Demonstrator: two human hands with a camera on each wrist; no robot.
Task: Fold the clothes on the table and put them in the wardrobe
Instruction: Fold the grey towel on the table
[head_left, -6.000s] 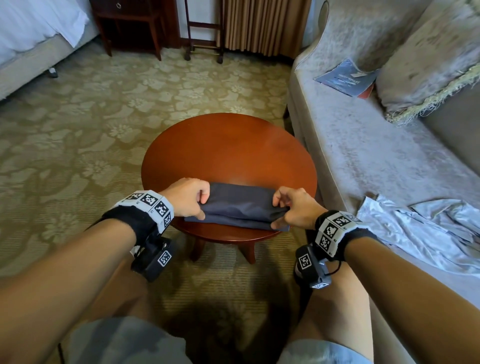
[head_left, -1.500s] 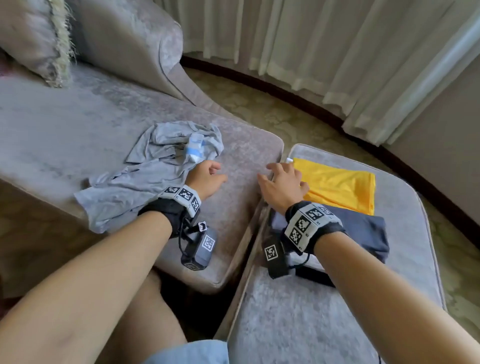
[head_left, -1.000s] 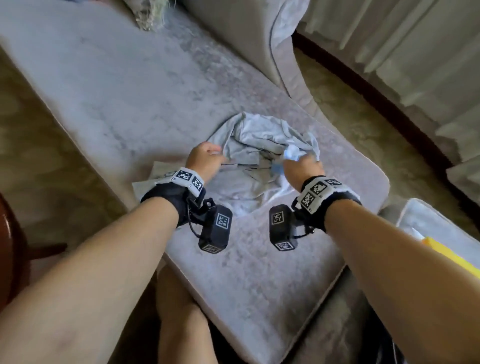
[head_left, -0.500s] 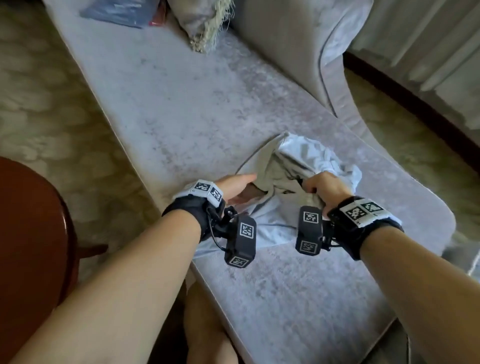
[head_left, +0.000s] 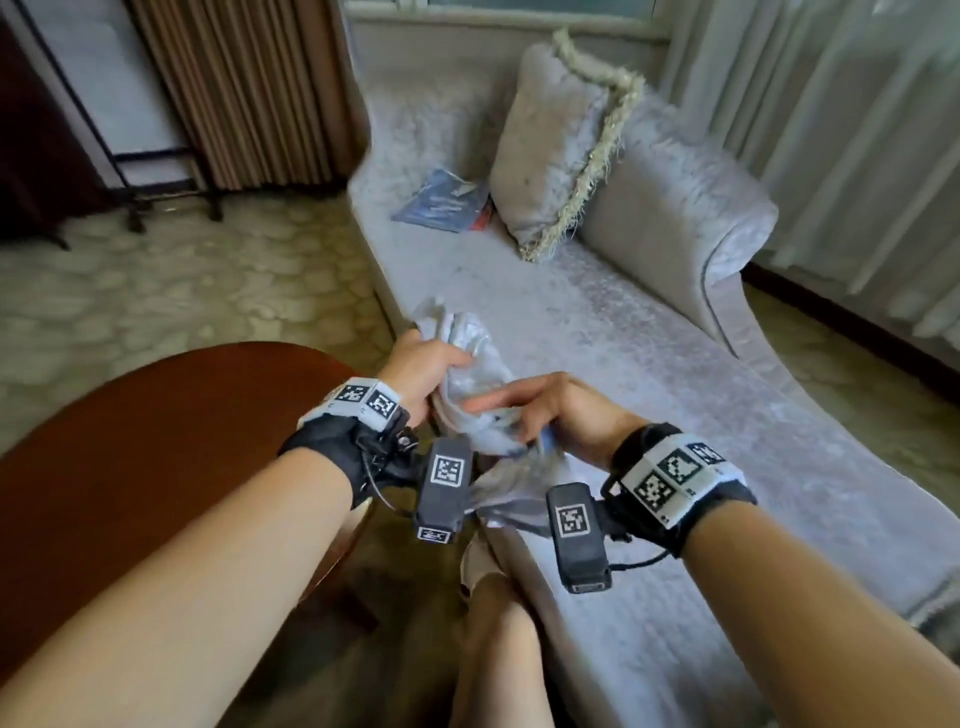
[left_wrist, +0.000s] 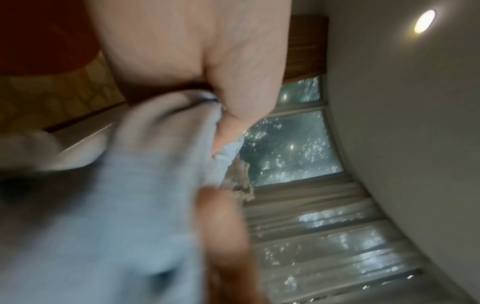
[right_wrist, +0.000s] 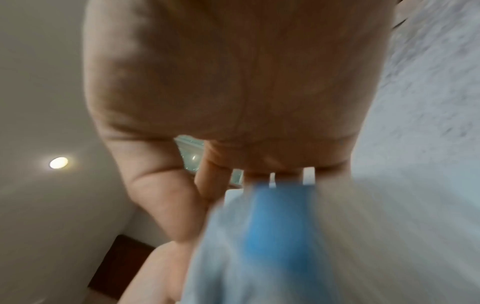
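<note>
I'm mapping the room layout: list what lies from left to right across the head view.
Round wooden table → left hand gripping the pale grey garment → right hand on the same garment → fringed cushion → sofa armrest → white curtains.

A hotel-style bedroom or sitting room: a pale velvet chaise longue beyond the right hand, a fringed cushion further back, a round wooden table below the left hand, patterned carpet, floor-length curtains
</note>
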